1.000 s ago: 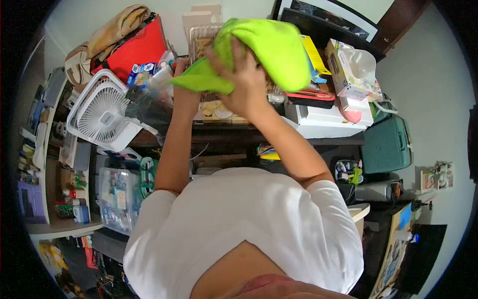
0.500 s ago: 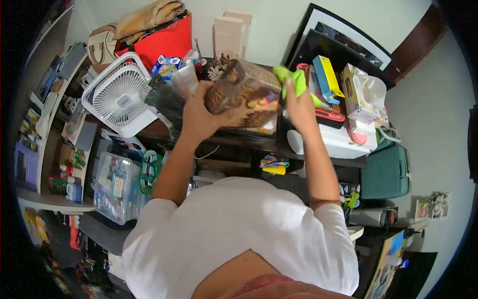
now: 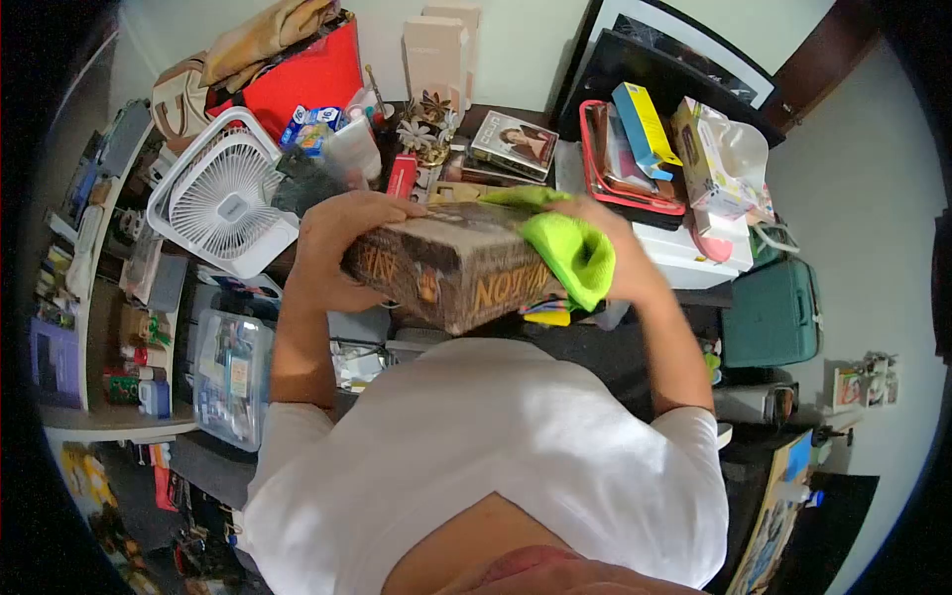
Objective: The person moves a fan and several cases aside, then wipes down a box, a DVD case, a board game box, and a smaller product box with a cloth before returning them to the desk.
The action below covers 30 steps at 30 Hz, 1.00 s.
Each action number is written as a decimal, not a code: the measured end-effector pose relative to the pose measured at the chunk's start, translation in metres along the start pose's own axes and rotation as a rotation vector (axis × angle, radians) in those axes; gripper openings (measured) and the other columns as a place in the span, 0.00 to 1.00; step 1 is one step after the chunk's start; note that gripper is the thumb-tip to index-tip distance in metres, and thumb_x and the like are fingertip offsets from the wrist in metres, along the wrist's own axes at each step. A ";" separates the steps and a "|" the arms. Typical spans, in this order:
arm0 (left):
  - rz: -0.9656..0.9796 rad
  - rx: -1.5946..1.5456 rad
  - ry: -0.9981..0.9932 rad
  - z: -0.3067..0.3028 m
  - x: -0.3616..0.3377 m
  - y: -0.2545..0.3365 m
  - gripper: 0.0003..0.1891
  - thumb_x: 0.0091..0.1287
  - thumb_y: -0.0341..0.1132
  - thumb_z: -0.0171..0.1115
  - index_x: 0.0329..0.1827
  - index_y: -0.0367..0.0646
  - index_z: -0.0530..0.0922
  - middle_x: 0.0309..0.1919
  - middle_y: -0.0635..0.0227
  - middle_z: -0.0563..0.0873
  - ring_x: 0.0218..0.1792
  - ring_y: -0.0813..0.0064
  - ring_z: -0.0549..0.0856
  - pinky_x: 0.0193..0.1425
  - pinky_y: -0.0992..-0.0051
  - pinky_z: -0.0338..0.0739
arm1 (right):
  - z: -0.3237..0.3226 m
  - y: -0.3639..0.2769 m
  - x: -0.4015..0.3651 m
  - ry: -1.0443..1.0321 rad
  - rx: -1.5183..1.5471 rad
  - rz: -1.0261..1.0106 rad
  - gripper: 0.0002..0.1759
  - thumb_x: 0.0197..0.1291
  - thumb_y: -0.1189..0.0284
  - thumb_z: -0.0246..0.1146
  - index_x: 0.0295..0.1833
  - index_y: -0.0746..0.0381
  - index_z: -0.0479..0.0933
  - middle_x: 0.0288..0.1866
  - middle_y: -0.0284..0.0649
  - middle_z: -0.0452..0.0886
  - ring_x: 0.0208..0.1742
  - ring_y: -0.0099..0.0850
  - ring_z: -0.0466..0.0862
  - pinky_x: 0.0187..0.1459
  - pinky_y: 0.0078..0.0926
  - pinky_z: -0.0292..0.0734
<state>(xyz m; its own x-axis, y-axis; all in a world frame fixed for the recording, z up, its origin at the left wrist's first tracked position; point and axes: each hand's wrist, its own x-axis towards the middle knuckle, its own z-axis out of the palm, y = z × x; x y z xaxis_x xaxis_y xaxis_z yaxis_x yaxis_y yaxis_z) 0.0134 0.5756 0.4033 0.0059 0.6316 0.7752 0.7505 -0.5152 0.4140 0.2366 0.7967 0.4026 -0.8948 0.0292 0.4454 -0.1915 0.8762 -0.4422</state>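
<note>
A brown printed box (image 3: 451, 273) with orange lettering is held tilted in front of my chest, over the near edge of the desk. My left hand (image 3: 342, 248) grips its left end, fingers on the top and thumb below. Bunched in my right hand (image 3: 617, 243) is a bright green cloth (image 3: 573, 260), which lies against the right end and far top edge of the box. The fingers of that hand are partly hidden behind the cloth.
A white fan (image 3: 230, 206) stands on the left. Behind the box are a DVD case (image 3: 514, 144), a decorative flower piece (image 3: 426, 129) and a red box (image 3: 402, 177). On the right sit a red-rimmed tray (image 3: 593, 164), a yellow-blue box (image 3: 645, 129) and a tissue box (image 3: 709, 159).
The box has come down and closer to my chest and has been turned, showing other lettered faces. My right hand and the green cloth have moved down with it.
</note>
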 end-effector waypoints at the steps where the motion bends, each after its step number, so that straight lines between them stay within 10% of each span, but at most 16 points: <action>1: 0.018 0.104 0.002 -0.003 0.003 0.005 0.29 0.34 0.35 0.71 0.44 0.41 0.75 0.41 0.57 0.81 0.41 0.59 0.81 0.49 0.68 0.72 | 0.013 0.003 -0.007 0.044 -0.024 -0.010 0.34 0.32 0.63 0.70 0.49 0.64 0.70 0.43 0.47 0.76 0.44 0.43 0.77 0.46 0.34 0.72; 3: 0.057 0.313 0.003 -0.008 0.009 0.012 0.28 0.36 0.36 0.70 0.45 0.42 0.75 0.39 0.57 0.81 0.43 0.57 0.79 0.52 0.69 0.69 | 0.029 0.002 -0.012 0.201 -0.005 -0.004 0.28 0.33 0.68 0.69 0.45 0.65 0.71 0.39 0.47 0.77 0.40 0.44 0.78 0.42 0.33 0.73; 7: -0.260 0.046 0.703 0.038 0.005 -0.022 0.43 0.39 0.29 0.68 0.64 0.41 0.58 0.63 0.58 0.60 0.61 0.61 0.64 0.64 0.62 0.58 | 0.050 -0.012 -0.001 0.539 -0.010 -0.005 0.28 0.32 0.73 0.69 0.45 0.67 0.71 0.38 0.49 0.76 0.38 0.45 0.78 0.41 0.34 0.73; 9: -0.551 -0.405 0.648 0.074 -0.002 -0.007 0.57 0.41 0.28 0.70 0.69 0.46 0.36 0.68 0.60 0.47 0.67 0.63 0.53 0.68 0.62 0.51 | 0.058 -0.013 0.009 0.642 -0.039 0.045 0.28 0.33 0.73 0.68 0.46 0.67 0.71 0.38 0.49 0.76 0.39 0.46 0.77 0.41 0.34 0.72; 13: -0.628 -0.363 0.336 0.135 -0.052 -0.023 0.45 0.55 0.33 0.64 0.67 0.47 0.38 0.62 0.57 0.59 0.61 0.62 0.63 0.63 0.63 0.61 | 0.077 -0.012 0.018 0.624 -0.338 -0.071 0.29 0.36 0.73 0.63 0.51 0.66 0.71 0.45 0.52 0.75 0.48 0.49 0.74 0.47 0.40 0.70; 18: -0.868 -1.313 0.851 0.129 -0.086 -0.065 0.27 0.63 0.49 0.50 0.58 0.40 0.58 0.52 0.58 0.70 0.48 0.64 0.76 0.48 0.67 0.75 | 0.082 -0.042 0.016 0.226 -0.086 -0.145 0.40 0.40 0.62 0.65 0.61 0.64 0.62 0.64 0.52 0.59 0.64 0.49 0.60 0.61 0.43 0.59; 22: -0.472 -1.618 0.672 0.093 -0.036 -0.029 0.42 0.55 0.65 0.52 0.64 0.42 0.56 0.60 0.56 0.65 0.58 0.62 0.69 0.61 0.62 0.66 | 0.077 -0.033 0.019 -0.009 0.197 -0.137 0.48 0.42 0.53 0.65 0.65 0.66 0.55 0.67 0.54 0.55 0.67 0.54 0.55 0.64 0.44 0.52; 25: -0.596 -1.369 0.678 0.082 -0.025 -0.018 0.50 0.49 0.70 0.52 0.67 0.42 0.52 0.63 0.56 0.62 0.63 0.59 0.63 0.67 0.61 0.58 | 0.074 -0.025 0.028 -0.064 0.115 -0.156 0.44 0.45 0.52 0.62 0.66 0.61 0.57 0.68 0.57 0.51 0.65 0.59 0.55 0.64 0.45 0.52; 30: -0.637 -1.368 0.620 0.085 -0.023 -0.008 0.45 0.49 0.53 0.65 0.65 0.40 0.54 0.61 0.56 0.63 0.59 0.61 0.69 0.63 0.64 0.65 | 0.069 -0.039 0.044 0.073 -0.099 -0.205 0.37 0.46 0.57 0.64 0.64 0.51 0.63 0.68 0.60 0.49 0.64 0.60 0.58 0.62 0.44 0.55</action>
<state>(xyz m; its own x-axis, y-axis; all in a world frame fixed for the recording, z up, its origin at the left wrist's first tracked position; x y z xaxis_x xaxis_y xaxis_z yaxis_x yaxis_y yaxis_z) 0.0632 0.6140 0.3416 -0.5631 0.7893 0.2449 -0.5876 -0.5908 0.5529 0.1772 0.7309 0.3853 -0.8091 -0.1229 0.5747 -0.3229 0.9101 -0.2599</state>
